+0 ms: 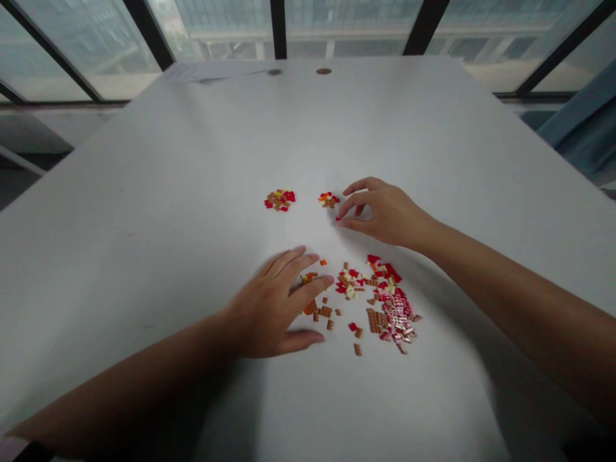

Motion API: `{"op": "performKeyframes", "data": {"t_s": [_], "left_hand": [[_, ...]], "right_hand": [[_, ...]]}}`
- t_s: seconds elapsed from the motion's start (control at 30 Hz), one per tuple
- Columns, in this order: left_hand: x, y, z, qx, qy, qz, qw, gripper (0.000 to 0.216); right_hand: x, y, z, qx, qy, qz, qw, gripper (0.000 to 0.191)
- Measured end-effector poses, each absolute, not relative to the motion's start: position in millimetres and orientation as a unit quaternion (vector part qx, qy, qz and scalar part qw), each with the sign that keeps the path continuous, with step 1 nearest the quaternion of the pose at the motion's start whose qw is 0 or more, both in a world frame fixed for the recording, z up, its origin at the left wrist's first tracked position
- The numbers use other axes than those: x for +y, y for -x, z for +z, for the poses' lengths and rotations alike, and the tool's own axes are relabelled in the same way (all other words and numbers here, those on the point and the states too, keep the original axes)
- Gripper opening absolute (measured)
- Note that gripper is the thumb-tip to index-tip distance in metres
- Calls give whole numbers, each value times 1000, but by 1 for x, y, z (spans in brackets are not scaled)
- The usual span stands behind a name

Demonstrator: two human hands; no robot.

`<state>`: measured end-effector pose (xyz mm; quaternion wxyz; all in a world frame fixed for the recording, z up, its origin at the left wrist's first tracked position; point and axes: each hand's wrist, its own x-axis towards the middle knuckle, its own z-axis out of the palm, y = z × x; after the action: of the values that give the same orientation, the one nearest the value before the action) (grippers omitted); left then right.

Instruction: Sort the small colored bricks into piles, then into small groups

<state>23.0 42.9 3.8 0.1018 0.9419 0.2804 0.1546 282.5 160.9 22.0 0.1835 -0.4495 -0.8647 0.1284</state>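
My right hand pinches a small red brick between thumb and fingertip, just beside a small pile of red, orange and brown bricks. My left hand rests with its fingers spread over brown and orange bricks, partly hiding them. To its right lies a looser cluster of red, cream and brown bricks. A dense heap of pink and red bricks spreads below my right forearm, with a brown plate at its left side.
Another small pile of brown, red and yellow bricks sits left of the one near my right hand. Everything lies on a wide white table. Two round inserts are set near its far edge, with windows behind.
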Motion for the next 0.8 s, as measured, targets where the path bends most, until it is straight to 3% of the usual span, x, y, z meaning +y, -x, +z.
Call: {"op": "performKeyframes", "data": {"t_s": [0.43, 0.8], "left_hand": [[43, -23, 3, 278, -942, 160, 96, 66], [43, -23, 3, 273, -943, 165, 93, 66]], "right_hand": [[169, -281, 7, -854, 465, 83, 217, 17], [188, -284, -9, -799, 533, 114, 254, 19]]}}
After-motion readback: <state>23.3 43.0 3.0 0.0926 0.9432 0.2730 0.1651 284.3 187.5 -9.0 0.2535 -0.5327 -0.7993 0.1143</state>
